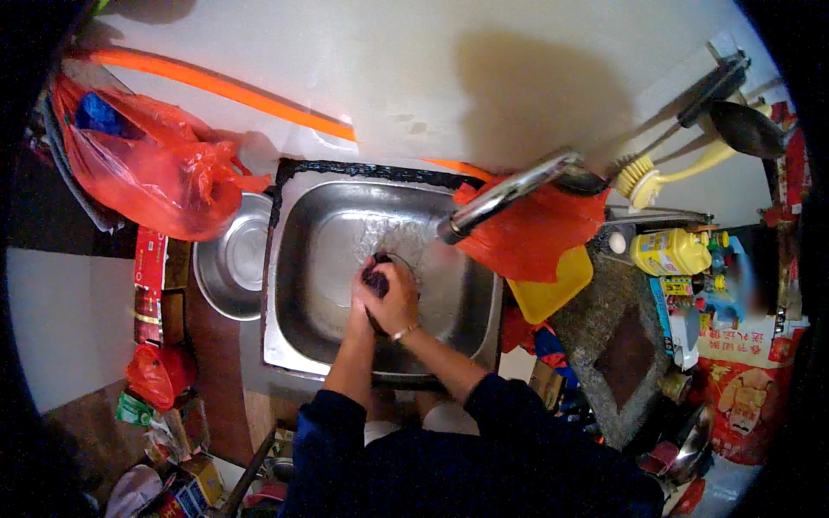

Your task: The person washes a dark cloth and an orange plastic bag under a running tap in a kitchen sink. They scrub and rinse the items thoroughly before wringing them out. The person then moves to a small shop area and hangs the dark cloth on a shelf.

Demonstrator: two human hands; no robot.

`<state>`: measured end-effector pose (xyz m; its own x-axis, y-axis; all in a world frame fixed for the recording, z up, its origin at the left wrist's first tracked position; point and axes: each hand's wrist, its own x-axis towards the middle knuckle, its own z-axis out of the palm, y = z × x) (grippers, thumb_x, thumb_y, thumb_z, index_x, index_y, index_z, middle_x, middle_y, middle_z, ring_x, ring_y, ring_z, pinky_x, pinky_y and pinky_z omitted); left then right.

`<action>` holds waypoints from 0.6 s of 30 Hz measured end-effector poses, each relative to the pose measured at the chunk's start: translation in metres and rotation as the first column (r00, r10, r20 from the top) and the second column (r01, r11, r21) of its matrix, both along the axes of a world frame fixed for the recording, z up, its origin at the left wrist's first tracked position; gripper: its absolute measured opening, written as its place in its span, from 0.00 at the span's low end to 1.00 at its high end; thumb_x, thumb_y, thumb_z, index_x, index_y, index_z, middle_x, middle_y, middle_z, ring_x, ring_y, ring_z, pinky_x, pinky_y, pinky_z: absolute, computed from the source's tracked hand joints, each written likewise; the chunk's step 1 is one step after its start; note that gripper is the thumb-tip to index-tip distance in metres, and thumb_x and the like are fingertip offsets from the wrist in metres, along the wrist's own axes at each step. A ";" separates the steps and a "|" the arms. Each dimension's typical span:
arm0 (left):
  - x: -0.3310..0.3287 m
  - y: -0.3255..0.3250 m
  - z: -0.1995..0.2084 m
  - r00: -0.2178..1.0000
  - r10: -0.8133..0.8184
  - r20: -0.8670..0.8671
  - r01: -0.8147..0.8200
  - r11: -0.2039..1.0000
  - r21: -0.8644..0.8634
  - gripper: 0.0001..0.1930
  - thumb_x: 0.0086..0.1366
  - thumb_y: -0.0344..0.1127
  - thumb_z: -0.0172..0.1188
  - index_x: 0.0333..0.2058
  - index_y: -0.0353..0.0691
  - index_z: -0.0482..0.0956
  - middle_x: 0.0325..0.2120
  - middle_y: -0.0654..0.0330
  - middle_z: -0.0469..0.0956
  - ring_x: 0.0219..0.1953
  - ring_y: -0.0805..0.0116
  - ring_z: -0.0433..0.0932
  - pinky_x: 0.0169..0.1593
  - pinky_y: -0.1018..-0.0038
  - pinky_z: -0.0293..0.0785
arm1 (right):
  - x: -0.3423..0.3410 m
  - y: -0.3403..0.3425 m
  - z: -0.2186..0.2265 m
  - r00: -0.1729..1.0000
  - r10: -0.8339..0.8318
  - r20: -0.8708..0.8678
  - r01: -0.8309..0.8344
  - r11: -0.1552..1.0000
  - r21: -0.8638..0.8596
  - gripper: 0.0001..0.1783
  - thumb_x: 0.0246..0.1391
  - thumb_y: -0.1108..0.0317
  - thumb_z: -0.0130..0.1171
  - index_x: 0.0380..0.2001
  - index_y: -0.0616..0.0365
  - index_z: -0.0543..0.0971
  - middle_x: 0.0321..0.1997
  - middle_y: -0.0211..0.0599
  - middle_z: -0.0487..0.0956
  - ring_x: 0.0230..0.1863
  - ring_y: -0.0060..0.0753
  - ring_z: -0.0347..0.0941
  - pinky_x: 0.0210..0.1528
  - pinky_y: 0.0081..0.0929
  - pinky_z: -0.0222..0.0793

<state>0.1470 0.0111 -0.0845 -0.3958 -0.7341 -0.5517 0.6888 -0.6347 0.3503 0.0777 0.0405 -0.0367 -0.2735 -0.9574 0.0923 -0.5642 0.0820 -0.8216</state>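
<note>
Both of my hands are inside a steel sink, low over its basin. Between them is a dark purplish-black thing, perhaps a bunched cloth; its kind is not clear. My left hand closes on it from the left side. My right hand lies across its top with the fingers curled over it, and a thin bracelet circles that wrist. The palms hide much of the dark thing. Water glistens on the basin floor just beyond the hands. A shiny faucet reaches in over the sink's right far corner.
A steel bowl stands left of the sink, beneath a red plastic bag. To the right are another red bag, a yellow basket and a yellow bottle. A yellow brush and black ladle hang by the wall.
</note>
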 end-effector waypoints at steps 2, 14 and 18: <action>-0.001 -0.002 -0.011 0.998 -0.019 -0.054 0.022 0.997 0.068 0.21 0.64 0.51 0.41 0.43 0.40 0.71 0.37 0.59 0.75 0.39 0.64 0.74 0.45 0.67 0.71 | -0.005 -0.033 -0.035 0.989 -0.141 0.054 0.136 0.988 0.077 0.17 0.39 0.59 0.61 0.33 0.58 0.75 0.29 0.44 0.74 0.35 0.50 0.70 0.40 0.41 0.66; 0.013 -0.033 -0.008 0.978 0.057 0.200 -0.042 0.996 -0.078 0.24 0.59 0.48 0.55 0.51 0.43 0.66 0.35 0.60 0.74 0.39 0.66 0.72 0.45 0.70 0.70 | 0.009 0.006 -0.003 0.991 0.035 0.127 -0.020 0.993 -0.114 0.25 0.48 0.68 0.51 0.51 0.62 0.67 0.50 0.50 0.70 0.51 0.49 0.65 0.56 0.39 0.56; 0.017 -0.024 0.016 0.992 -0.037 0.119 0.035 0.999 0.023 0.21 0.62 0.50 0.50 0.46 0.41 0.71 0.36 0.59 0.75 0.41 0.65 0.71 0.47 0.71 0.68 | 0.018 -0.019 -0.010 0.988 -0.103 0.117 0.107 0.994 -0.030 0.19 0.48 0.58 0.56 0.39 0.61 0.73 0.37 0.48 0.75 0.41 0.51 0.70 0.47 0.40 0.62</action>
